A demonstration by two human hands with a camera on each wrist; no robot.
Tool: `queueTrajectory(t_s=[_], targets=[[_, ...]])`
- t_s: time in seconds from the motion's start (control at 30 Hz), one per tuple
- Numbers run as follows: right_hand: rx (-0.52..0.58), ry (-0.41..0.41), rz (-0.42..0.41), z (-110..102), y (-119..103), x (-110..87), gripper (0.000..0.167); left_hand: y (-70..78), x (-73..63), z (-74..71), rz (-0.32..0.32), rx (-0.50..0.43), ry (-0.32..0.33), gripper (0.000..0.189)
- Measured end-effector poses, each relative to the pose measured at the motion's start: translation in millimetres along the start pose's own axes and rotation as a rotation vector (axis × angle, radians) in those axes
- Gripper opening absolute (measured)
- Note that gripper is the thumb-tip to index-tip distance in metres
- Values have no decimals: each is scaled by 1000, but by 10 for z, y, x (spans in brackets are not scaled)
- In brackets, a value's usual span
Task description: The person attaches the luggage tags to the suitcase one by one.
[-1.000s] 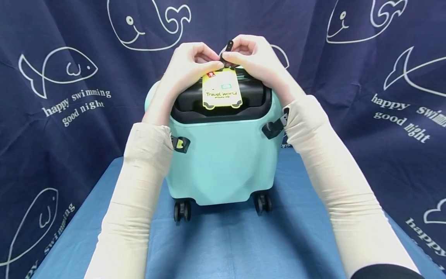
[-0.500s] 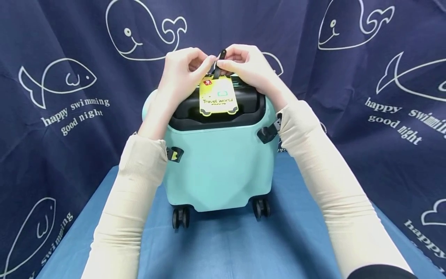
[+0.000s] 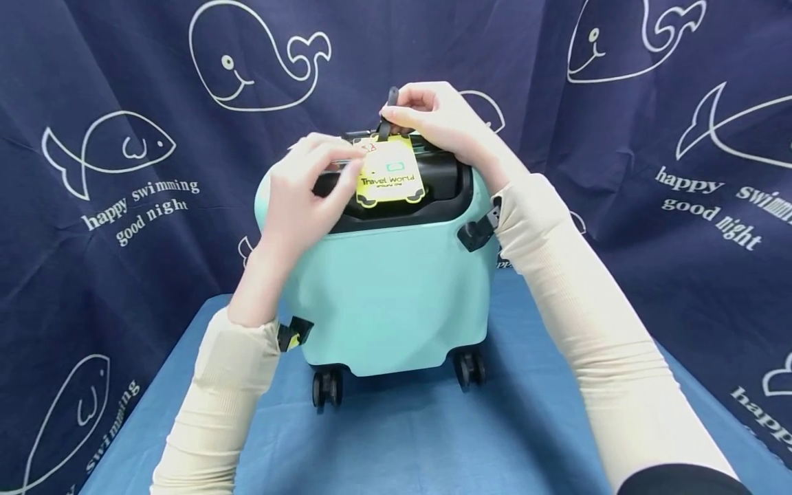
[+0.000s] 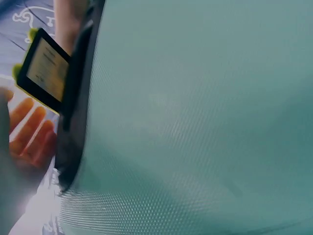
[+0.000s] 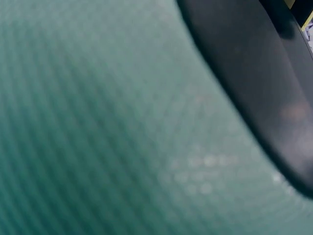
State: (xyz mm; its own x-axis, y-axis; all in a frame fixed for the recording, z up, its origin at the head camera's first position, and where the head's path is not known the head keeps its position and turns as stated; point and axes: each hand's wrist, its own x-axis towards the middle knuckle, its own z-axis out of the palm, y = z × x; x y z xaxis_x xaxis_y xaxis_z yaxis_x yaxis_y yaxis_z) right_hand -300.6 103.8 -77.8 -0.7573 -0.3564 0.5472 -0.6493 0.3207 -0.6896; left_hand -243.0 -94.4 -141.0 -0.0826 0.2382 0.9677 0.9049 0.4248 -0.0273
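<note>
A yellow luggage tag (image 3: 390, 172) printed "Travel World" hangs at the top of a mint-green suitcase (image 3: 390, 295). My right hand (image 3: 442, 120) pinches the tag's black strap (image 3: 385, 127) between thumb and fingers, and its end sticks up above them. Beside the tag's left edge is my left hand (image 3: 309, 185), fingers loosely bent and gripping nothing. In the left wrist view, its fingers (image 4: 32, 129) lie below the tag's dark-framed back (image 4: 46, 71), seemingly apart from it. Only a corner of the tag (image 5: 307, 19) enters the right wrist view; that hand is hidden there.
The suitcase stands on black wheels (image 3: 326, 388) on a blue cloth surface (image 3: 402, 440). Its black top panel (image 3: 439, 185) lies behind the tag. A dark blue curtain (image 3: 155, 275) with white whale and fish drawings hangs behind and at both sides.
My left hand has come away from the strap and moved down and left to the tag's side. The right hand keeps its pinch on the strap; the tag still hangs there.
</note>
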Motion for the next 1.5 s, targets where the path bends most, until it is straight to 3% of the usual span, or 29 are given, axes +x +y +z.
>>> queueTrajectory(t_s=[0.2,0.3,0.4,0.7,0.93,1.13,1.27,1.5], targets=[[-20,-5,0,17,-18,14,18,128,-167,-48,16,61,-142,42],[-34,-4,1,16,-21,13,18,135,-203,-49,30,74,-177,34],[-47,3,6,11,-20,10,18,113,-224,-28,31,53,-161,22],[-58,26,1,21,-14,46,16,74,-247,38,79,1,-40,20],[-137,75,93,45,-76,117,15,73,-191,47,76,-11,-2,16],[-235,129,200,130,-85,198,20,62,-210,50,68,-22,3,13],[-293,141,227,145,-68,224,28,53,-219,54,72,-47,-4,14],[-282,131,258,131,-27,258,39,19,-226,56,76,-74,-22,14]])
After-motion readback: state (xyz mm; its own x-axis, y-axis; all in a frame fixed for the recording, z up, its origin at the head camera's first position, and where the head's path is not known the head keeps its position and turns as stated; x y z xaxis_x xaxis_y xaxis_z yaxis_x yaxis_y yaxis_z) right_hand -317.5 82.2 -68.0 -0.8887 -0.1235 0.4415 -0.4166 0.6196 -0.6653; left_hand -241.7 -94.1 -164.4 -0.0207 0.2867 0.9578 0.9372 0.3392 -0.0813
